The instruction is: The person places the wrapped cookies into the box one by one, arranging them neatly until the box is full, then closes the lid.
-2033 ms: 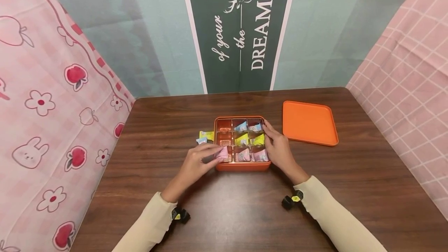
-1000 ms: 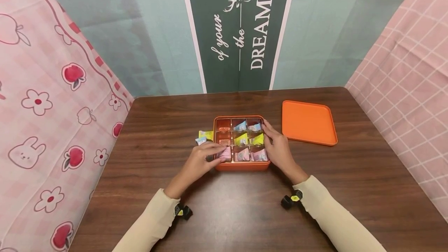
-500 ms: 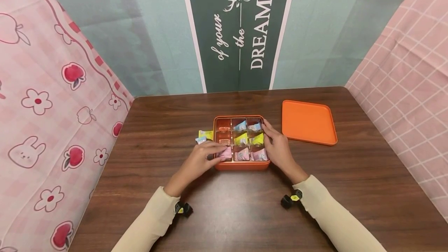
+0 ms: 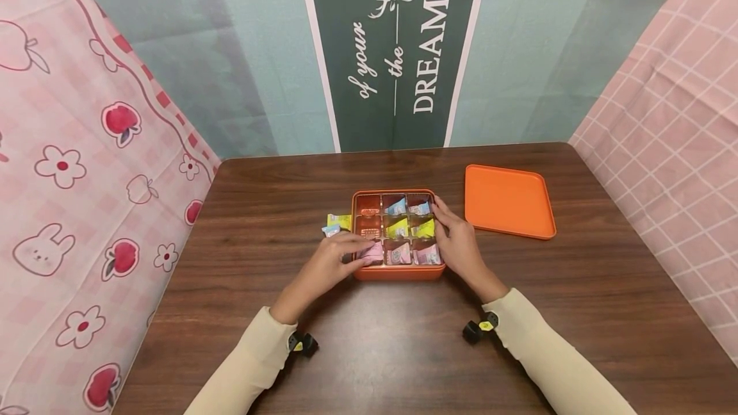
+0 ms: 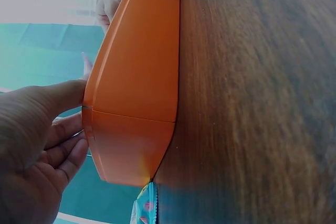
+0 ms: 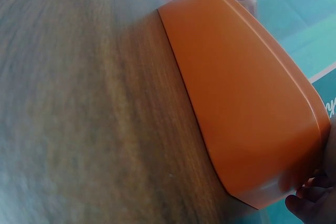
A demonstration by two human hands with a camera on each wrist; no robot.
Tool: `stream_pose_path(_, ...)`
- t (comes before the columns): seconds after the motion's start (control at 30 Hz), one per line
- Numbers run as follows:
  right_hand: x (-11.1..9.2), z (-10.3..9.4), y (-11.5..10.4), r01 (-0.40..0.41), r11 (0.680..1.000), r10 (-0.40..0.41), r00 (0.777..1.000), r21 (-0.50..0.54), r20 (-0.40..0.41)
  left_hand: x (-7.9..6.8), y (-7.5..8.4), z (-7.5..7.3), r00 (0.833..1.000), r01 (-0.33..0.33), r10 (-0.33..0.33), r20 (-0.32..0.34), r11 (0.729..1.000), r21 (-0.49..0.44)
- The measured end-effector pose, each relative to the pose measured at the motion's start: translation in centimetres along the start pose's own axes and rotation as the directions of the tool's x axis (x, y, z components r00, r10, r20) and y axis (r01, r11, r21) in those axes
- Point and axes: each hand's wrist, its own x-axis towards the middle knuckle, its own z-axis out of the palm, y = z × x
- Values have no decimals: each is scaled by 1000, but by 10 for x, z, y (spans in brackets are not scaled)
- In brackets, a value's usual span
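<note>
An orange box point(image 4: 398, 273) with a clear divided insert stands on the table in the head view. Wrapped candies lie in its compartments: blue at the back, yellow-green candies point(image 4: 397, 229) in the middle row, pink candies point(image 4: 399, 255) in front. My left hand point(image 4: 327, 262) reaches over the left rim and pinches a pink wrapped candy point(image 4: 373, 252) in the front left compartment; its fingers partly cover the candy. My right hand point(image 4: 461, 245) grips the box's right side, with fingers at the rim. In the right wrist view, fingertips point(image 6: 299, 205) show at the box wall point(image 6: 236, 93).
A yellow candy point(image 4: 338, 220) and a blue candy point(image 4: 331, 230) lie on the table against the box's left side. The orange lid point(image 4: 510, 202) rests at the back right of the brown table point(image 4: 392, 351). Printed cloths hang around the table's back and sides.
Two seconds ago the pink candy was held higher at the front left compartment; it now sits down inside it, with my left hand moved slightly right. My right hand stays on the box.
</note>
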Motion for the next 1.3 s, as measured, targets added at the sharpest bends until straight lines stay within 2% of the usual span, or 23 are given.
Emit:
stream_pose_path(0.33,0,-1,0,5,1000,-5,1000,7,7,0,1,0,999,40,-40,28,999,3)
stream_pose_path(0.53,1,-1,0,-2,1000,2,1000,3,17,-1,0,0,999,26,-26,20,1000,1)
stream_pose_path(0.93,3,-1,-2,0,1000,0,1000,-12,7,-9,-9,-8,995,-39,37,-98,999,-27)
stream_pose_path(1.3,1,0,0,5,1000,-5,1000,-8,8,-18,-18,-15,991,-7,1,-131,999,-43)
